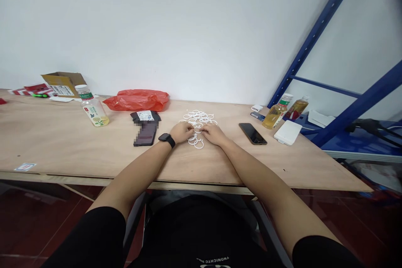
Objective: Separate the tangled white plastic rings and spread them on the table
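A heap of several white plastic rings (199, 119) lies on the plywood table (63, 142) in front of me. My left hand (182, 132), with a black watch on its wrist, rests at the near left edge of the heap, fingers curled on a ring. My right hand (212, 132) sits close beside it, fingers pinched together on rings at the heap's near side. A few linked rings (196, 142) lie between and just below the two hands. Which ring each hand holds is too small to tell.
A black phone (252, 133) and a white box (287, 132) lie to the right, with two bottles (276, 114) behind them. To the left are a dark packet (145, 127), a red plastic bag (138, 99), a bottle (93, 110) and a cardboard box (63, 83). A blue shelf frame (339, 104) stands at the right.
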